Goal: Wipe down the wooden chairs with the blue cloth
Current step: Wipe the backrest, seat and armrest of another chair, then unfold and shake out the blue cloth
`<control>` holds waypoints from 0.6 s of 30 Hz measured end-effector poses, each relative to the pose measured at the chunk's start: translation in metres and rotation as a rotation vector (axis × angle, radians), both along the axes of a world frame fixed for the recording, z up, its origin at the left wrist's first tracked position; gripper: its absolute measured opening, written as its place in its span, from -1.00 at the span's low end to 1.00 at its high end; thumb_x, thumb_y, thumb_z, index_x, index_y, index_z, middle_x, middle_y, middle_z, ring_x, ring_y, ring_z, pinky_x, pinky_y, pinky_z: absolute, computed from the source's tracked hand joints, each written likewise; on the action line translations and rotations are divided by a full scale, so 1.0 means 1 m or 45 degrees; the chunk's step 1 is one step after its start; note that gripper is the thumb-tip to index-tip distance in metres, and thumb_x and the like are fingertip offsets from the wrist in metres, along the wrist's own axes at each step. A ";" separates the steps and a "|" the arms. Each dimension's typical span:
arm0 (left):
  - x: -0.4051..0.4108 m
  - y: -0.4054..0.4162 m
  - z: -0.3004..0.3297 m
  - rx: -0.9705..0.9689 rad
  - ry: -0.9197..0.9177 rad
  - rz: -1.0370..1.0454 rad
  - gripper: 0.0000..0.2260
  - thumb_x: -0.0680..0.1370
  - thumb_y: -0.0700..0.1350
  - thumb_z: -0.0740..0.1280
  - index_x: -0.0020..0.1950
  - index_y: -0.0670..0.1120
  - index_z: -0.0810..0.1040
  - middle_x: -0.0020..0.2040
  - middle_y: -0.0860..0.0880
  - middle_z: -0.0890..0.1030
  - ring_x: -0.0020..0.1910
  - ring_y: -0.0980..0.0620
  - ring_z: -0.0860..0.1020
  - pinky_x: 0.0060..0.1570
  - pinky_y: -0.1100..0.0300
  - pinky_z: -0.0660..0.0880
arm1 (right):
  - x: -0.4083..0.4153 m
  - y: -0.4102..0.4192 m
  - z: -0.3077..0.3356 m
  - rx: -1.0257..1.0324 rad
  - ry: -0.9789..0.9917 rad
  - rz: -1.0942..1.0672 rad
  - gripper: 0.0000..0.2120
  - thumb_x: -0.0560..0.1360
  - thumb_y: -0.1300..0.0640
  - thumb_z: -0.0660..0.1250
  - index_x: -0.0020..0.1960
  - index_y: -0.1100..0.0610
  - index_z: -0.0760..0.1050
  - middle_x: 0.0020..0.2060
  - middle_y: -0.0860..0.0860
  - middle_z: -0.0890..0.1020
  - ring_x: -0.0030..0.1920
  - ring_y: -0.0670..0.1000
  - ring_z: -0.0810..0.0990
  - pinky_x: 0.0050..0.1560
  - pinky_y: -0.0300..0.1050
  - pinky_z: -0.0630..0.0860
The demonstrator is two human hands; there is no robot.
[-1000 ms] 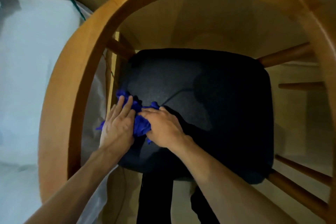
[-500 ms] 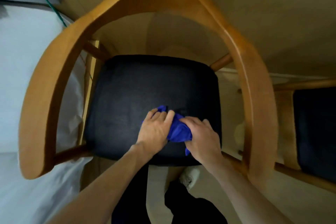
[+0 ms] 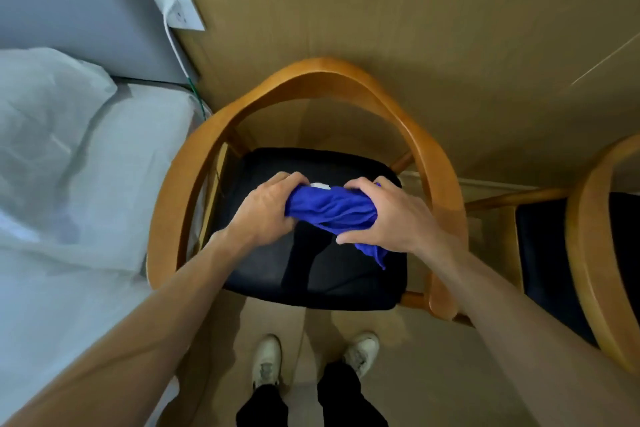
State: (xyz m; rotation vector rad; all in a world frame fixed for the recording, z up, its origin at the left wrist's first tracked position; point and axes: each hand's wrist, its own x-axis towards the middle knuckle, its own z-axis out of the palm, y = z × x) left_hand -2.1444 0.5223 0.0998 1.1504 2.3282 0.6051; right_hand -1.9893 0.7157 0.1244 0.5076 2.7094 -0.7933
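From the head camera we see both hands gripping the bunched blue cloth (image 3: 330, 210) above the black seat (image 3: 311, 274) of a wooden chair (image 3: 429, 156). Our left hand (image 3: 265, 210) curls round one end, our right hand (image 3: 393, 215) round the other. A second chair (image 3: 585, 253) stands just right; a bed (image 3: 69, 184) lies left.

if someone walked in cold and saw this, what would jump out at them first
The bright blue cloth, bunched between the left hand and right hand, both gripping it above the black seat mid-frame. Around it curves the wooden chair and its armrest, with a white bed on the left and a second chair at the right edge.
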 end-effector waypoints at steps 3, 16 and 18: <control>-0.014 -0.015 0.033 0.120 -0.189 0.036 -0.68 0.39 -0.23 0.43 0.08 0.06 0.53 -0.01 0.11 0.55 -0.03 0.16 0.54 -0.01 0.22 0.51 | -0.001 -0.011 0.014 0.012 -0.009 -0.022 -0.42 0.39 -0.45 0.27 0.33 -0.23 0.40 0.27 -0.15 0.33 0.05 -0.02 0.54 0.06 0.01 0.52; -0.058 -0.068 0.202 0.474 -0.479 0.178 -0.84 0.52 -0.23 0.37 0.02 0.01 0.62 -0.07 0.03 0.65 -0.08 0.09 0.63 -0.16 0.21 0.58 | -0.022 -0.066 0.178 -0.175 0.333 -0.202 -0.85 0.62 -0.09 0.21 -0.01 -0.11 0.53 -0.20 -0.18 0.63 -0.17 -0.19 0.57 -0.20 -0.22 0.45; -0.060 -0.075 0.233 0.588 -0.512 0.213 -0.90 0.53 -0.20 0.39 -0.02 -0.03 0.66 -0.11 -0.02 0.68 -0.10 0.04 0.65 -0.17 0.19 0.59 | -0.022 -0.070 0.214 -0.132 0.392 -0.226 -0.86 0.62 -0.07 0.20 -0.05 -0.12 0.51 -0.24 -0.15 0.61 -0.19 -0.10 0.57 -0.17 -0.20 0.46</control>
